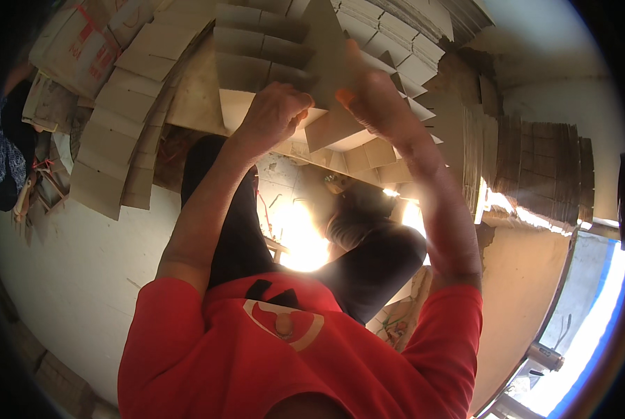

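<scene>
My left hand (274, 112) is closed around the lower edge of a slotted cardboard divider assembly (256, 52), a set of brown strips interlocked in rows. My right hand (372, 98) grips an upright cardboard strip (326, 49) that stands among those rows. Both hands are raised in front of me, close together, above my knees in dark trousers. The fingertips are partly hidden by the cardboard.
Stacks of flat cardboard strips (127, 105) fan out at the left, more stacked pieces (403, 42) lie behind the hands, and piles of cardboard sheets (536, 167) stand at the right. A pale floor (68, 265) lies at the lower left. Sunlight glares between my legs.
</scene>
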`<state>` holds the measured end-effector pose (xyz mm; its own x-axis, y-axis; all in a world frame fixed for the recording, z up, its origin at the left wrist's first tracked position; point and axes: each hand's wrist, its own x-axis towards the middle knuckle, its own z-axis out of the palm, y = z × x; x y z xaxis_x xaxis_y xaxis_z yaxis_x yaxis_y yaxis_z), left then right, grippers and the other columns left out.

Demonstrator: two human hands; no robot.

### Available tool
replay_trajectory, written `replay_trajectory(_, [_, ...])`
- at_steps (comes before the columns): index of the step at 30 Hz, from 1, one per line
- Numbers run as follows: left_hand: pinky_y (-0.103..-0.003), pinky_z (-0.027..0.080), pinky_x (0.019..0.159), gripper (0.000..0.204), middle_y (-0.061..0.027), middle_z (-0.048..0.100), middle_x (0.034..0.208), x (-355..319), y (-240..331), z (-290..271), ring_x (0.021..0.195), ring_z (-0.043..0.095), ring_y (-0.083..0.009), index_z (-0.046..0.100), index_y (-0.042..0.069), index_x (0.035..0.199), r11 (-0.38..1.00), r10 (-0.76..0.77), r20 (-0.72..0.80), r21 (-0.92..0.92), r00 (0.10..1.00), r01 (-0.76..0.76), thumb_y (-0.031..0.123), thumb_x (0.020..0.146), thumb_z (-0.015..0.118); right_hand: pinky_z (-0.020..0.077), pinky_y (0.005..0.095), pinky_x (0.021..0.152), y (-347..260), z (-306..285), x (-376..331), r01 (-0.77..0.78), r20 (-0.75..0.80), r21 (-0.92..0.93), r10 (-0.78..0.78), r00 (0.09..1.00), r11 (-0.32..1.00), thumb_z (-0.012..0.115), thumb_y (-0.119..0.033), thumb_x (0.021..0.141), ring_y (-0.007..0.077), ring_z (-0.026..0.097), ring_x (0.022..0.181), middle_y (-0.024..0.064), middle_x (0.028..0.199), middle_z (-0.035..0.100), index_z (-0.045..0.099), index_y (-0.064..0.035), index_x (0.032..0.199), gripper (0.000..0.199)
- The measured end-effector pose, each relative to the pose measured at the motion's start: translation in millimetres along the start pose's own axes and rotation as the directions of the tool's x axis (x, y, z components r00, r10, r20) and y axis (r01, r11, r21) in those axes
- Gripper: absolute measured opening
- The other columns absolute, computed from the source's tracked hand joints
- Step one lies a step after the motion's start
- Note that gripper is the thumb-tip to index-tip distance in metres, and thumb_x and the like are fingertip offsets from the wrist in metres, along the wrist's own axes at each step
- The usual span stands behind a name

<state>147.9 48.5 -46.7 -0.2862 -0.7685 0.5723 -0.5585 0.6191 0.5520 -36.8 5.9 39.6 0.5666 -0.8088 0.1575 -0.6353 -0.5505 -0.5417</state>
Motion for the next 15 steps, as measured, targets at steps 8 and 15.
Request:
replay_trajectory(8, [-0.039, 0.047, 0.068, 0.015, -0.012, 0.063, 0.074, -4.2, -0.1, -5.2, 0.072, 0.057, -0.0295, 0.064, 0.001, 0.081, 0.998, -0.056, 0.013, 0.012, 0.998, 0.056, -0.002, 0.067, 0.069, 0.0489, 0.0418, 0.063, -21.7, -11.4, 0.9, -0.158, 0.16, 0.006, 0.155, 0.975, 0.987, 0.056, 0.001, 0.077, 0.0359, 0.061, 0.076, 0.0246, 0.081, 0.061, 0.041, 0.0061, 0.121, 0.046])
replay_trajectory(15, [-0.038, 0.047, 0.067, 0.016, -0.012, 0.063, 0.075, -1.8, 6.8, -10.5, 0.073, 0.057, -0.0293, 0.064, 0.0, 0.083, 0.998, -0.061, 0.075, -0.009, 0.995, 0.062, -0.002, 0.068, 0.069, 0.048, 0.0455, 0.066, -7.3, 21.9, -12.7, -0.108, 0.285, -0.177, 0.156, 0.946, 0.978, 0.059, -0.006, 0.081, 0.0384, 0.062, 0.077, 0.0237, 0.082, 0.062, 0.048, 0.0083, 0.118, 0.041])
